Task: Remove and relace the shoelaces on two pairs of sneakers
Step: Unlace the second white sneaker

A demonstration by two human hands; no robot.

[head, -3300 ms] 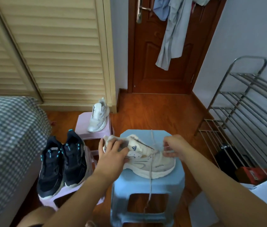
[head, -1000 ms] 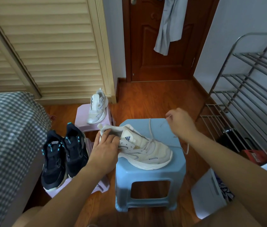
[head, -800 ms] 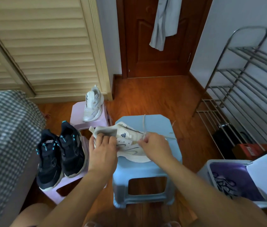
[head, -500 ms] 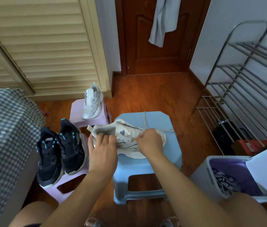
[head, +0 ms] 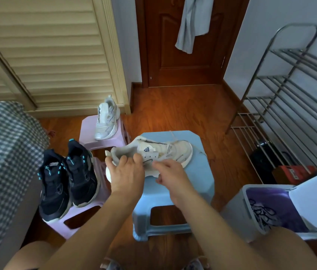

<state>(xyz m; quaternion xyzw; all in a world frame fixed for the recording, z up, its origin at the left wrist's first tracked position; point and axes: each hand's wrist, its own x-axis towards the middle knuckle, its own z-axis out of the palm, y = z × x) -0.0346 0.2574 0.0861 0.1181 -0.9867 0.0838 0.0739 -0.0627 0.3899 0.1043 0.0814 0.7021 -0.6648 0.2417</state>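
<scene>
White sneaker [head: 165, 152] lying on its side on the blue stool [head: 202, 184], toe to the right, heel collar to the left near the stool's left edge. Left hand [head: 127, 172] curled over the heel collar, fingers hooked on the rim, pinning the shoe down. Right hand [head: 170, 172] just beside it at the near flank of the shoe, fingers bent as if pinching something thin; whether the lace [head: 173, 142] is truly between them, impossible to tell. Lace crossing the eyelets by the toe, one strand trailing to the far edge of the stool. Likely slips from here: a hard tug on the lace dragging the shoe off the left edge, since the heel already overhangs; a loose end slipping back out of an eyelet; a skipped eyelet, hard to spot with the shoe on its side. Second white sneaker [head: 106, 119] on the far pink stool [head: 89, 141], black pair [head: 68, 178] to the left, well apart. Open bin [head: 239, 211] near right, close enough to catch a trailing end.
</scene>
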